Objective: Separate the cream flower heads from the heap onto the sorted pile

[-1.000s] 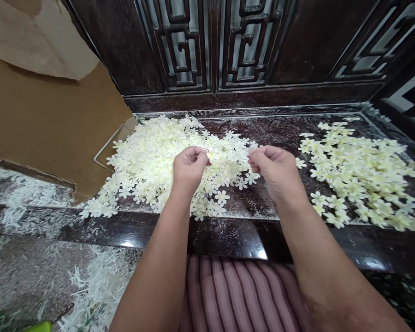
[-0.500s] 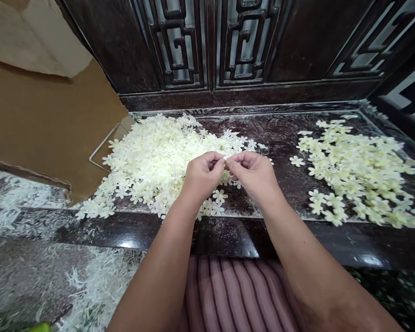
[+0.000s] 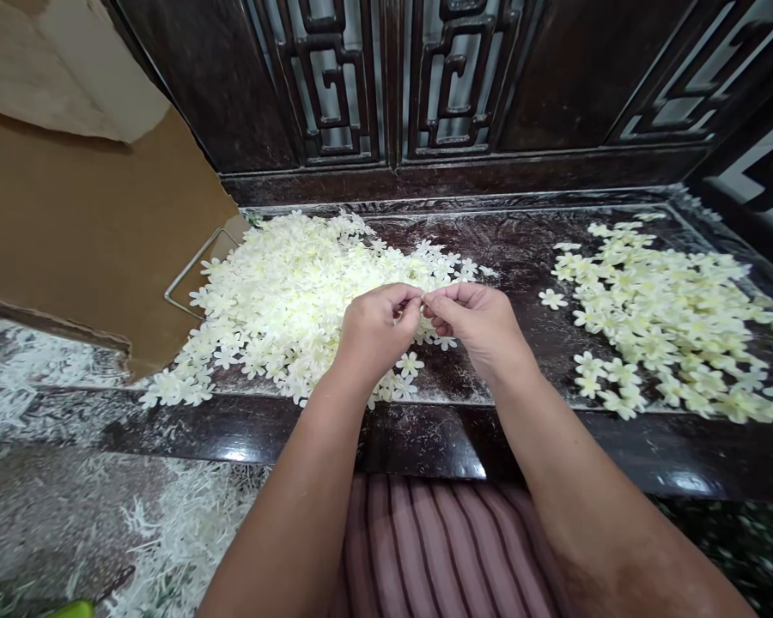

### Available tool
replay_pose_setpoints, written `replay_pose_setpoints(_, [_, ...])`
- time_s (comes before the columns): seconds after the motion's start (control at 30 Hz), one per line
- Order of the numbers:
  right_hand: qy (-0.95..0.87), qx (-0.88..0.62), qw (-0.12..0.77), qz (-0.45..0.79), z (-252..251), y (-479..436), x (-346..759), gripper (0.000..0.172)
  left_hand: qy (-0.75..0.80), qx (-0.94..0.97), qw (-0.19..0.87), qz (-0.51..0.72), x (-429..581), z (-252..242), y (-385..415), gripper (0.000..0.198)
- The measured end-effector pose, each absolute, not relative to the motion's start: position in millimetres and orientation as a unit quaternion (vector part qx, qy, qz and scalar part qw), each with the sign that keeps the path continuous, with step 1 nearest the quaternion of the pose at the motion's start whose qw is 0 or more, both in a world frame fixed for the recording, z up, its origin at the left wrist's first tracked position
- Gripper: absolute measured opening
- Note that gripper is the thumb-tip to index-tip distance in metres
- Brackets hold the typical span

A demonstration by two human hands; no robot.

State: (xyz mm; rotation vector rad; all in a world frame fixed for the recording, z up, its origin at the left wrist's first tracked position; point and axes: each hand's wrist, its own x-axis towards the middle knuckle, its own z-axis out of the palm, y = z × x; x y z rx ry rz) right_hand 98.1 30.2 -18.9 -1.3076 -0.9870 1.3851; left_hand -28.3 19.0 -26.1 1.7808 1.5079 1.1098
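My left hand [image 3: 374, 330] and my right hand [image 3: 477, 326] meet fingertip to fingertip over the dark glossy bench [image 3: 521, 249]. Both are closed in a pinch on a small white piece between them; it is too hidden to name for certain, likely a flower. Just under and left of my hands lies a big heap of flat white fabric flowers [image 3: 283, 292]. A second spread of fuller cream flowers [image 3: 663, 318] lies to the right, apart from my hands.
A brown cardboard sheet [image 3: 70, 223] leans at the left, with a thin metal wire frame [image 3: 190, 275] at its edge. Carved dark wooden panels [image 3: 386, 86] rise behind. White shreds litter the floor [image 3: 70, 515] at lower left. My striped lap [image 3: 444, 549] is below the bench edge.
One second ago my hands were apart, each pinching near the heap. They came together at the centre and have stayed joined, fingers shifting slightly.
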Motion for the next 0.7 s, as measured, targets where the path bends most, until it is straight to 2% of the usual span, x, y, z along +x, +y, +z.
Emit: replay_pose_setpoints(0.7, [-0.402, -0.498, 0.461, 0.614, -15.2, 32.0, 104.2, 0.009, 0.576, 0.627, 0.307, 0.425, -27.2, -23.3, 18.5, 0.017])
